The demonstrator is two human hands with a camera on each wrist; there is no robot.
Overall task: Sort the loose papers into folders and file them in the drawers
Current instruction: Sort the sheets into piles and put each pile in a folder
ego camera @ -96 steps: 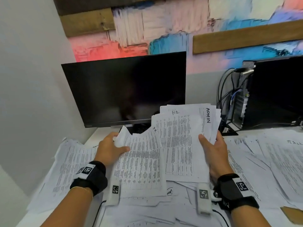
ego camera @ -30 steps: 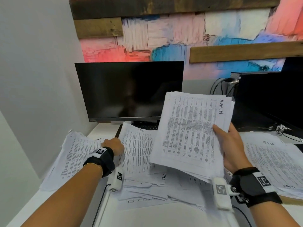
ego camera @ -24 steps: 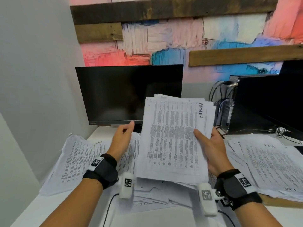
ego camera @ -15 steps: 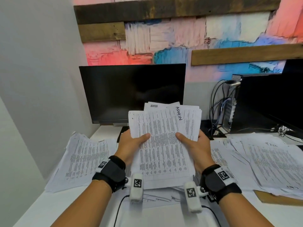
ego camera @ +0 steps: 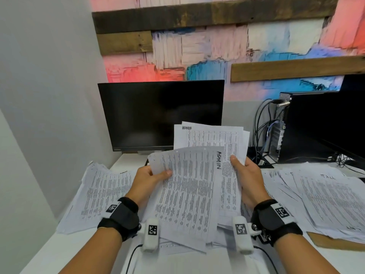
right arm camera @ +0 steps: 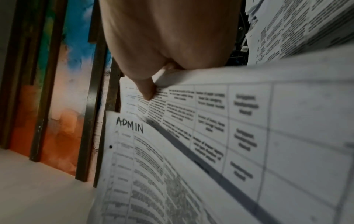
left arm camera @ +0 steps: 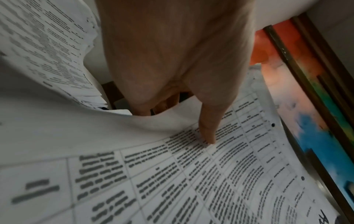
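Both hands are up over the desk (ego camera: 98,248), working one bundle between them. Left hand (ego camera: 147,179) pinches the front sheet (ego camera: 187,194) near its upper left corner, thumb on the printed face, and it looks as though that sheet is being peeled forward off the rest. Right hand (ego camera: 247,181) clamps the remaining stack (ego camera: 229,139) by its right edge, thumb across the front, fingers hidden behind. My read: the split grip lets each page's heading be checked against the bundle's label before it goes to a folder. "ADMIN" is handwritten in black marker along the front sheet's top edge; the sheet standing tallest in the stack carries a similar scrawl, too blurred to confirm. Punch holes run down the front sheet's margin, and dense tables fill every page. More loose papers (ego camera: 104,194) lie spread on the left, and another pile (ego camera: 325,200) on the right bears a faint heading I cannot read. No folder or drawer shows clearly. A dark monitor (ego camera: 161,115) stands behind.
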